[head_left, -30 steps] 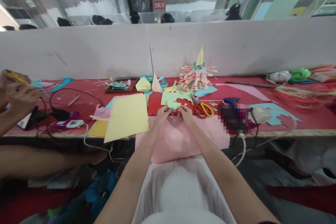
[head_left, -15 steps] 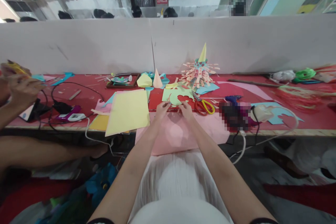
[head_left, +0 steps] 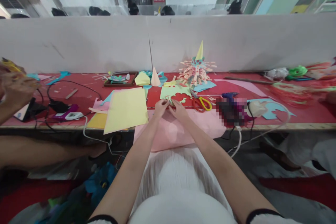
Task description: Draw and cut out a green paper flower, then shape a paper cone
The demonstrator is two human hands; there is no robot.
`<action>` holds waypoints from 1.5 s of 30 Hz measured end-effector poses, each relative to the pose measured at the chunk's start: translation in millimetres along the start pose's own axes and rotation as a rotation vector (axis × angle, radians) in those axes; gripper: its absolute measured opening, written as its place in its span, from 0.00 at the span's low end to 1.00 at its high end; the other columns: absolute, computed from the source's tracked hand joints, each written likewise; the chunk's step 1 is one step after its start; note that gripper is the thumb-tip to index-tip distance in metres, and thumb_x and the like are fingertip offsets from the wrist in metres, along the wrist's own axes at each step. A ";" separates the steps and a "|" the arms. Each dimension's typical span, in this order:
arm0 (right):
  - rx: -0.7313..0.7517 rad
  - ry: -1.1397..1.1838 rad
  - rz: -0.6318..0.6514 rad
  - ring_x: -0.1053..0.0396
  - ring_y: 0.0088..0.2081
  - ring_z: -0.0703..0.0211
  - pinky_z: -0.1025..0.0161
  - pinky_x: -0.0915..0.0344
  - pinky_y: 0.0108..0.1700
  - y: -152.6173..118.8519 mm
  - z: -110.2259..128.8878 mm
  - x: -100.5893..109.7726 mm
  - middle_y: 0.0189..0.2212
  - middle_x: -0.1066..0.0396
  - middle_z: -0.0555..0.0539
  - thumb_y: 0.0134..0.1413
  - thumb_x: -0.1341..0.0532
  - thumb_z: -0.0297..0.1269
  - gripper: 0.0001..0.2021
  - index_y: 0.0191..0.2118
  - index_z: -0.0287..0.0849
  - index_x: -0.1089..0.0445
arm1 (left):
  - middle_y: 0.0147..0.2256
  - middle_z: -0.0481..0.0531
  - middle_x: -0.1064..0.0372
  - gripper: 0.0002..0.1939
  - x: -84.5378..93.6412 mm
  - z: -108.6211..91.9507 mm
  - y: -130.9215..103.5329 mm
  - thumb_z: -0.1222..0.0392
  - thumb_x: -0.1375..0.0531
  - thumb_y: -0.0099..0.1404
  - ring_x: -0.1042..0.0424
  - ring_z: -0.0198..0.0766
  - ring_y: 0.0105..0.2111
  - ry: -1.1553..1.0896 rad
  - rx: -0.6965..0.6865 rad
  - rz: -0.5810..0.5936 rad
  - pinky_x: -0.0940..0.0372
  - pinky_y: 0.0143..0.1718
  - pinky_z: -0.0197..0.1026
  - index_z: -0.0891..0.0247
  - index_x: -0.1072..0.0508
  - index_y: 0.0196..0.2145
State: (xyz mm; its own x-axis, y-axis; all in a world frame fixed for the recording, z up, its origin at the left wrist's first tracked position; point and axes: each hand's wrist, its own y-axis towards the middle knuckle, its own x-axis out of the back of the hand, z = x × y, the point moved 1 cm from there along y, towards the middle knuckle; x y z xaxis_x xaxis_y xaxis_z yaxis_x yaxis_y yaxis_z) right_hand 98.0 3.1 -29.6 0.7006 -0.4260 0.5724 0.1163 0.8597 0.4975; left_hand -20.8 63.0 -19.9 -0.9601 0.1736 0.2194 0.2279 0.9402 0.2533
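My left hand [head_left: 160,107] and my right hand [head_left: 179,110] meet over the table's near edge, fingers pinched round a small paper piece [head_left: 169,99]. It looks light green, and the fingertips partly cover it. Just beyond them lies a pale green sheet [head_left: 168,91] with scalloped holes cut from it, red showing through. Scissors [head_left: 203,104] with red and yellow handles rest to the right of my right hand, blades pointing away. Pink paper [head_left: 181,129] spreads beneath my wrists and hangs over the edge.
Left are a yellow sheet [head_left: 127,108], cables and a purple device [head_left: 65,113]. A peach cone [head_left: 155,78] and a spiky paper model [head_left: 198,68] stand behind, near a white partition [head_left: 105,45]. Another person's hand [head_left: 19,87] holds something yellow far left.
My two hands have come together; the right moved left to meet the left at the small paper piece. The view has shifted slightly.
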 end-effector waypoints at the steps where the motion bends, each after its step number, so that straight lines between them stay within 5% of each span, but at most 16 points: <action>1: -0.019 0.050 0.006 0.36 0.54 0.48 0.50 0.40 0.57 0.5 -0.5 0.8 0.51 0.32 0.38 0.54 0.45 0.41 0.22 0.54 0.40 0.35 | 0.26 0.48 0.29 0.03 0.4 -0.3 -0.2 0.62 0.41 0.53 0.31 0.36 0.30 -0.008 0.000 0.003 0.37 0.37 0.38 0.61 0.29 0.23; 8: -0.283 0.604 0.013 0.28 0.39 0.56 0.60 0.32 0.43 8.7 -8.0 10.1 0.35 0.25 0.45 0.47 0.40 0.51 0.18 0.36 0.42 0.26 | 0.21 0.46 0.34 0.10 1.3 -3.4 -0.6 0.54 0.39 0.51 0.34 0.35 0.25 -0.063 -0.003 0.105 0.38 0.32 0.38 0.61 0.33 0.19; 16: -0.312 0.720 0.107 0.39 0.24 0.66 0.70 0.42 0.26 7.7 -4.5 14.9 0.19 0.35 0.53 0.43 0.38 0.51 0.16 0.24 0.41 0.31 | 0.22 0.46 0.34 0.12 2.3 -6.5 -2.0 0.50 0.39 0.51 0.35 0.34 0.26 -0.068 -0.012 0.125 0.38 0.32 0.37 0.61 0.33 0.21; 30: -0.598 0.991 -0.121 0.34 0.24 0.64 0.67 0.36 0.26 15.7 -35.8 7.5 0.21 0.31 0.55 0.33 0.34 0.41 0.11 0.24 0.43 0.33 | 0.23 0.43 0.40 0.06 -1.1 2.5 4.2 0.63 0.43 0.54 0.38 0.32 0.26 -0.124 0.014 -0.014 0.41 0.30 0.35 0.61 0.38 0.22; 45: -0.633 1.200 -0.043 0.32 0.26 0.65 0.68 0.35 0.29 17.4 -33.0 15.7 0.23 0.31 0.55 0.32 0.33 0.35 0.11 0.25 0.43 0.35 | 0.22 0.43 0.40 0.09 -3.9 3.9 6.9 0.60 0.40 0.55 0.39 0.31 0.24 -0.185 0.036 -0.009 0.42 0.28 0.35 0.61 0.37 0.23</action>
State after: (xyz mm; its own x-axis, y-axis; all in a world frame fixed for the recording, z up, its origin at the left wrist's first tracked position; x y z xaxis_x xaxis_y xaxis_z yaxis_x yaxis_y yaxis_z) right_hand 134.3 20.7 -33.5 0.8272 -0.2290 -0.5131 0.2269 0.9716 -0.0678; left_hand -16.1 70.0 -22.7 -0.9762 0.2131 0.0392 0.2164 0.9513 0.2195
